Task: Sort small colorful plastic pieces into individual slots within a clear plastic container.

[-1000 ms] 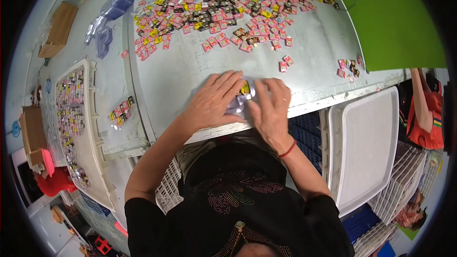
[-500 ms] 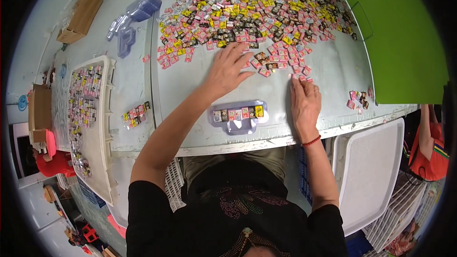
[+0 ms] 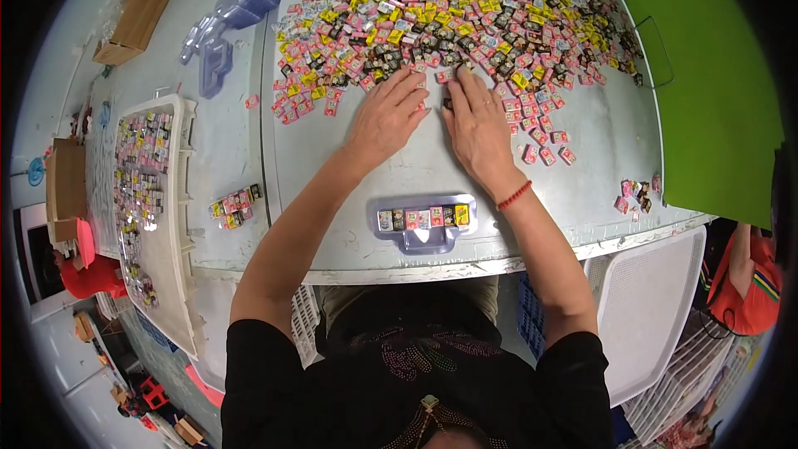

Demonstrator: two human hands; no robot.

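Observation:
Both of my hands reach to the near edge of a wide spread of small wrapped candy-like pieces [image 3: 432, 12] in pink, yellow, black and white. My left hand [image 3: 386, 119] is open, its fingers stretched over pink pieces. Close beside it on the right, my right hand [image 3: 480, 125] is open too, fingertips at the pile's edge and a red bead bracelet on the wrist. Some pieces under the fingers are hidden. Nearer to me lies a clear plastic blister tray [image 3: 428, 241] with a row of mixed-colour pieces in its long slot.
Left of the seam sit a small packed group of pieces [image 3: 236, 205], stacked empty blisters [image 3: 248, 4] and a white crate [image 3: 179, 199] of filled packs. A cardboard box [image 3: 137, 17] stands far left. A green panel [image 3: 706, 91] borders the right; loose pieces [image 3: 636, 195] lie near it.
My right hand has moved left and away from me, to beside the left hand. Several pink pieces at the right now lie apart from the pile. The whole view has shifted slightly.

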